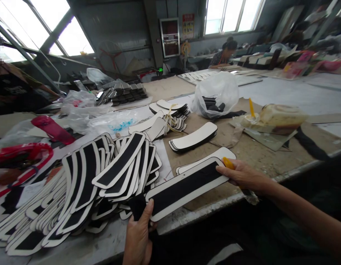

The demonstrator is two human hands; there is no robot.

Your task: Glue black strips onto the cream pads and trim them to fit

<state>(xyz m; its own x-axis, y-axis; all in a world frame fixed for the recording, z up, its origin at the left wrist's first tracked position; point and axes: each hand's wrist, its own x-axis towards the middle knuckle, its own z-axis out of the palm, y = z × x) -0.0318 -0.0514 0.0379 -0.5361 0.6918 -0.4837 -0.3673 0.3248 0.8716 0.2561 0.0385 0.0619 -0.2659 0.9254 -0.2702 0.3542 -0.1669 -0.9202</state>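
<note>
A long white strip with a black centre panel [187, 186] is held at its two ends above the table's front edge. My left hand [139, 233] grips the near left end, thumb on top. A dark fabric piece [137, 206] lies right at that thumb; whether the hand holds it too, I cannot tell. My right hand [243, 176] pinches the far right end. It also holds a yellow-handled tool [228, 163], whose lower end is partly hidden. Behind the strip lie white curved pieces [209, 159], and a stack of similar pieces [194, 137] is farther back.
A large heap of black-and-white strips [84, 176] spreads over the left. Beyond are a tied bundle [159, 123], a plastic bag with black pieces [217, 95], and a glue-stained container [282, 117] with a yellow stick. A red-pink object [53, 129] lies left. Other people sit farther off.
</note>
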